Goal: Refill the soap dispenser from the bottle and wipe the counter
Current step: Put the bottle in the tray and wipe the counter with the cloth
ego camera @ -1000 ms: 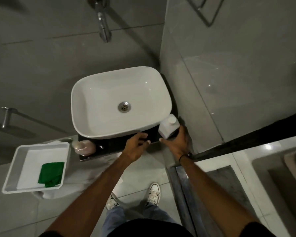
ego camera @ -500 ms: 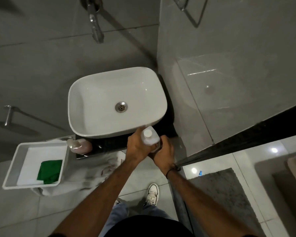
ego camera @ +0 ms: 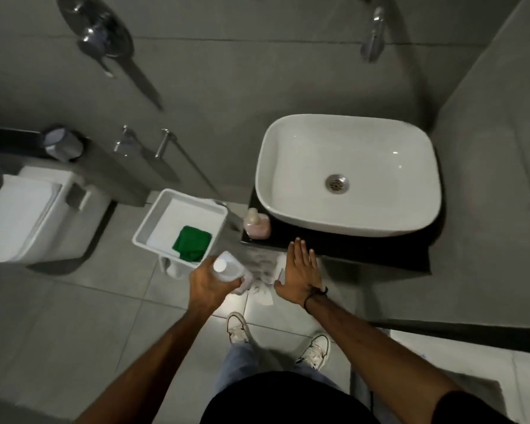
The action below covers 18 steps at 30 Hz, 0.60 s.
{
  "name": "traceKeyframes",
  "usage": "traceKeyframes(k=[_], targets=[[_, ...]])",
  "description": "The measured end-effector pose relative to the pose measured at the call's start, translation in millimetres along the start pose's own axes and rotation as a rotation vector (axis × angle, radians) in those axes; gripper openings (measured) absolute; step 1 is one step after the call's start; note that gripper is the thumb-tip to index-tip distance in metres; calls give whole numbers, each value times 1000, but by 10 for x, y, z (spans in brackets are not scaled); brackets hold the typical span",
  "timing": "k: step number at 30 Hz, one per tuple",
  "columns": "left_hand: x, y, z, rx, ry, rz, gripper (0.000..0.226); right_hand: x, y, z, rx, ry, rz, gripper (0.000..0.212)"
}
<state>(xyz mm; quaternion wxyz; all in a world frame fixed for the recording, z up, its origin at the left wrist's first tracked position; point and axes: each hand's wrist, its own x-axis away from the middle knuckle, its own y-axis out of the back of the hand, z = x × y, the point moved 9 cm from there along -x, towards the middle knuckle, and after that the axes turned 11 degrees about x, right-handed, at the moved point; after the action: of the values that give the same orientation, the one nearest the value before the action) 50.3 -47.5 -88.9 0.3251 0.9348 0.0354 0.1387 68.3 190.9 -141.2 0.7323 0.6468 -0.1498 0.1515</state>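
Bottle, capped, sits in the left hand's closed grip, held in front of the bench. Right hand is spread flat and empty. Soap dispenser stands beside the sink.

dispenser on counter left of basin, cloth in tray

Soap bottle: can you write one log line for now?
left hand: holds capped bottle | right hand: open, empty | dispenser: on counter
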Motion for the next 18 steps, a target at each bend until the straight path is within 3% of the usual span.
traceKeyframes(k=[8,18], targets=[[-1203,1258,797,-15,111,-186,72,-372,-246,462,-20,-182,61,125],[-2605,1449,1642,20,327,-237,78,-511,-466,591,-5,-413,-18,118]])
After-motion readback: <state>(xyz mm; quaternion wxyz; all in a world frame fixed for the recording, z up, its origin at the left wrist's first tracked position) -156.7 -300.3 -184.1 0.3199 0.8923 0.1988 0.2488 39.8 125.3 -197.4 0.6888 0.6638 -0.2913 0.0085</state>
